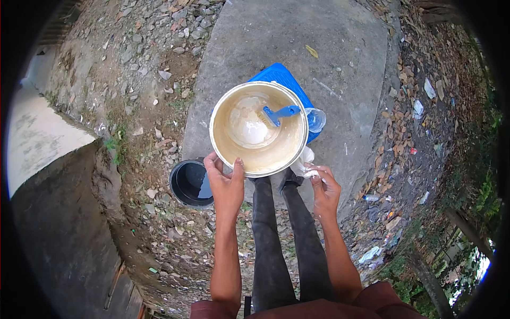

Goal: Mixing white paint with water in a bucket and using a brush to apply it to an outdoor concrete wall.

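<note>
A round white bucket, its inside coated with cream residue, is tilted so that I see its bottom. My left hand grips its near left rim, thumb over the edge. Inside the bucket rests a brush with a blue handle and pale bristles. My right hand pinches a crumpled white thing, cloth or thin plastic, against the bucket's near right side. Behind the bucket is a blue plastic piece, mostly hidden, with a clear plastic cup at its right.
A black bucket with dark liquid stands left of my legs. The grey concrete slab lies under the blue piece. Stony ground borders it on the left, leaves and litter on the right. A low wall rises at far left.
</note>
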`<action>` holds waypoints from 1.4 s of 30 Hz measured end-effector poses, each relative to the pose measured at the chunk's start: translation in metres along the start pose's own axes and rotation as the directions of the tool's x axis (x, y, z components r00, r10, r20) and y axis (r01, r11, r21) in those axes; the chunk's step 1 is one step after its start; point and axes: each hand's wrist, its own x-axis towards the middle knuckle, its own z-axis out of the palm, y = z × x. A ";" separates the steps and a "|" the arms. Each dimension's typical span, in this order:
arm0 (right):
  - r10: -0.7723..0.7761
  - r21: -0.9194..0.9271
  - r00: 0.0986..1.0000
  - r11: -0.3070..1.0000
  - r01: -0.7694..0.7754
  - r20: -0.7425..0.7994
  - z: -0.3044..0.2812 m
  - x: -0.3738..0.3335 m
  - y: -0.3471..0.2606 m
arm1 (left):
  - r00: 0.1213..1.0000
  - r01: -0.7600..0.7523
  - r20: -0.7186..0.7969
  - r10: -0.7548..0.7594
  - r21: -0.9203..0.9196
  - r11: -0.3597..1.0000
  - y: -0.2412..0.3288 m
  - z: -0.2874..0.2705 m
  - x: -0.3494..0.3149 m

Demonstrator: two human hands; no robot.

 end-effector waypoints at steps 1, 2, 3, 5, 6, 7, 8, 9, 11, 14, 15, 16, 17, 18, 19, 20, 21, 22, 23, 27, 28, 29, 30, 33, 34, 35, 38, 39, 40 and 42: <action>0.012 0.009 0.999 1.000 -0.012 -0.031 -0.002 -0.001 0.001 | 1.000 0.014 -0.026 -0.015 -0.054 0.998 -0.004 0.000 -0.002; 0.010 0.009 0.999 1.000 -0.010 -0.031 -0.005 -0.003 0.003 | 0.998 0.026 -0.050 -0.032 -0.108 0.994 -0.005 -0.001 -0.004; 0.032 0.071 0.997 0.997 -0.027 -0.072 -0.007 -0.006 0.006 | 0.998 0.024 -0.050 -0.030 -0.109 0.994 -0.006 -0.001 -0.007; 0.055 0.139 0.993 0.990 -0.040 -0.109 -0.010 -0.010 0.012 | 0.992 0.065 -0.090 -0.088 -0.233 0.970 -0.002 -0.002 -0.015; 0.064 0.153 0.990 0.987 -0.044 -0.123 -0.012 -0.012 0.015 | 0.989 0.071 -0.110 -0.100 -0.240 0.968 -0.002 -0.004 -0.018; 0.073 0.165 0.988 0.985 -0.050 -0.137 -0.012 -0.013 0.015 | 0.989 0.069 -0.112 -0.098 -0.240 0.968 -0.006 -0.008 -0.022; 0.073 0.167 0.988 0.985 -0.050 -0.135 -0.011 -0.013 0.015 | 0.985 0.050 -0.150 -0.086 -0.228 0.972 -0.012 -0.013 -0.024; 0.097 0.179 0.986 0.981 -0.072 -0.134 -0.010 -0.013 0.013 | 0.979 0.031 -0.188 -0.072 -0.215 0.976 -0.015 -0.017 -0.026; 0.123 0.189 0.983 0.977 -0.096 -0.135 -0.012 -0.013 0.013 | 0.973 0.018 -0.217 -0.074 -0.246 0.969 -0.013 -0.022 -0.031; 0.142 0.054 0.987 0.989 -0.138 -0.075 -0.012 -0.011 0.013 | 0.962 0.007 -0.263 -0.074 -0.250 0.968 -0.009 -0.033 -0.038; 0.163 0.080 0.983 0.984 -0.156 -0.082 -0.008 -0.011 0.011 | 0.960 0.005 -0.269 -0.074 -0.249 0.968 -0.011 -0.039 -0.040; 0.183 0.106 0.979 0.979 -0.173 -0.085 -0.003 -0.009 0.007 | 0.958 0.005 -0.280 -0.067 -0.217 0.976 -0.013 -0.047 -0.042; 0.182 0.107 0.980 0.979 -0.173 -0.077 0.003 -0.007 0.003 | 0.955 0.006 -0.291 -0.061 -0.185 0.983 -0.014 -0.054 -0.044; 0.187 0.178 0.979 0.969 -0.170 -0.079 0.009 -0.003 -0.002 | 0.947 0.017 -0.316 -0.062 -0.143 0.990 -0.012 -0.059 -0.048; 0.192 0.248 0.978 0.954 -0.166 -0.083 0.015 0.000 -0.005 | 0.945 0.016 -0.322 -0.062 -0.144 0.989 -0.012 -0.065 -0.051; 0.191 0.247 0.979 0.955 -0.167 -0.077 0.020 0.005 -0.007 | 0.937 0.037 -0.342 -0.075 -0.114 0.993 -0.013 -0.071 -0.054; 0.167 0.258 0.984 0.955 -0.147 -0.060 0.025 0.011 -0.008 | 0.927 0.060 -0.363 -0.087 -0.085 0.995 -0.014 -0.075 -0.056; 0.144 0.271 0.989 0.954 -0.127 -0.044 0.031 0.016 -0.009 | 0.915 0.048 -0.397 -0.071 -0.067 0.997 -0.013 -0.079 -0.059; 0.144 0.271 0.989 0.954 -0.128 -0.038 0.035 0.023 -0.008 | 0.913 0.047 -0.403 -0.071 -0.068 0.997 -0.018 -0.086 -0.061; 0.067 0.167 0.998 0.984 -0.069 0.017 0.046 0.053 0.020 | 0.891 0.027 -0.453 -0.031 -0.014 1.000 -0.025 -0.097 -0.065; 0.028 0.108 0.999 0.994 -0.031 0.024 0.048 0.060 0.033 | 0.889 0.026 -0.457 -0.023 -0.001 1.000 -0.027 -0.100 -0.065; -0.012 0.047 0.999 0.999 0.010 0.032 0.050 0.067 0.039 | 0.888 0.023 -0.460 -0.016 0.010 1.000 -0.029 -0.100 -0.065; -0.042 0.012 0.999 0.999 0.042 0.024 0.049 0.074 0.045 | 0.888 0.022 -0.460 -0.018 0.004 1.000 -0.031 -0.100 -0.065; -0.086 -0.099 0.995 0.991 0.090 0.041 0.055 0.083 0.042 | 0.886 -0.005 -0.462 0.029 0.054 0.999 -0.039 -0.105 -0.068; -0.087 -0.104 0.995 0.990 0.092 0.044 0.056 0.085 0.041 | 0.886 0.009 -0.462 0.032 0.088 0.996 -0.041 -0.106 -0.069; -0.107 -0.145 0.993 0.983 0.114 0.052 0.058 0.087 0.039 | 0.887 0.023 -0.460 0.036 0.122 0.992 -0.043 -0.107 -0.069; -0.145 -0.221 0.987 0.962 0.158 0.072 0.059 0.089 0.039 | 0.892 0.052 -0.451 0.019 0.143 0.988 -0.047 -0.108 -0.068; -0.161 -0.254 0.984 0.951 0.177 0.081 0.059 0.090 0.039 | 0.892 0.051 -0.451 0.018 0.141 0.989 -0.046 -0.105 -0.067; -0.163 -0.255 0.983 0.950 0.178 0.081 0.058 0.090 0.041 | 0.894 0.040 -0.449 0.001 0.082 0.996 -0.043 -0.101 -0.067; -0.223 -0.272 0.970 0.931 0.241 0.097 0.058 0.091 0.042 | 0.897 0.026 -0.442 -0.013 0.023 0.999 -0.040 -0.099 -0.066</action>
